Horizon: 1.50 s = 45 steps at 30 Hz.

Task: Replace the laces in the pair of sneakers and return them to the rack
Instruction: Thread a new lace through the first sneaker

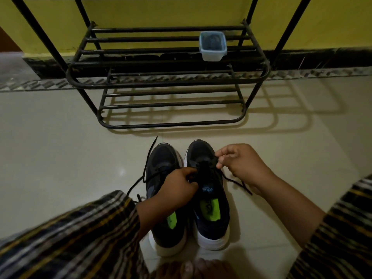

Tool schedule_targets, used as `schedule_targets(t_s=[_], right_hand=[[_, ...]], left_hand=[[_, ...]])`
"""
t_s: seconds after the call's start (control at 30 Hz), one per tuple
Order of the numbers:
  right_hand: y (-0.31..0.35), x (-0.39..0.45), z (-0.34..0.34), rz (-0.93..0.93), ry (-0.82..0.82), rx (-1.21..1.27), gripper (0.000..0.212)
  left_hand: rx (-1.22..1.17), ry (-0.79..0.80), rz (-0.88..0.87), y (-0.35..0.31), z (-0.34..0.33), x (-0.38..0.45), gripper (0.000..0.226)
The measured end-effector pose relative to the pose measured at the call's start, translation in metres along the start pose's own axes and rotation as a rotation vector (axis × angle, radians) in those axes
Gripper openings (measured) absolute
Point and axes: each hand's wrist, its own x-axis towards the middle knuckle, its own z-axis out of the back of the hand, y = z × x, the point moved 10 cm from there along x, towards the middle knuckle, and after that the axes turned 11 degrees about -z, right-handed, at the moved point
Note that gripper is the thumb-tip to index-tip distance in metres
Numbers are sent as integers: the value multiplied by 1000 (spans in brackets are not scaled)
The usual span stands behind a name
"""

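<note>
Two dark sneakers with white soles and green insoles stand side by side on the floor, toes toward the rack. My left hand [177, 190] pinches the black lace at the left side of the right sneaker [211, 210]. At that shoe's right side, my right hand [239, 164] pinches the same lace [237, 183], whose free end trails over the floor to the right. The left sneaker [163, 164] is partly hidden under my left wrist. Its loose black lace [148, 164] runs along its left side onto the floor.
A black metal shoe rack [167, 83] stands against the yellow wall just beyond the sneakers. A clear plastic box [212, 47] with something dark inside sits on its upper shelf at the right. Pale floor tiles [60, 148] spread on both sides. My striped sleeves fill the lower corners.
</note>
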Motion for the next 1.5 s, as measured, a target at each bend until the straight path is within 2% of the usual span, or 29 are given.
schedule_targets(t_s=[0.13, 0.3, 0.53, 0.83, 1.0, 1.17, 1.33, 1.5], right_hand=[[-12, 9, -9, 5, -13, -17, 20], [-13, 11, -26, 88, -111, -261, 8], [-9, 13, -44, 147, -147, -485, 12], [-2, 9, -51, 219, -164, -605, 17], [-1, 7, -48, 256, -169, -561, 15], [0, 5, -55, 293, -156, -735, 19], [2, 6, -54, 308, -161, -727, 18], [0, 11, -48, 262, -147, -518, 12]], left_hand=[[-154, -5, 39, 9, -2, -1, 36], [-317, 7, 79, 15, -6, -2, 36], [-384, 35, 118, 23, -9, -1, 42], [-424, 22, 120, 23, -8, -1, 39], [-459, 10, 133, 24, -7, -2, 41], [-466, 11, 129, 24, -7, -3, 42], [-492, 5, 135, 23, -8, -3, 42], [-505, 3, 136, 21, -9, -3, 42]])
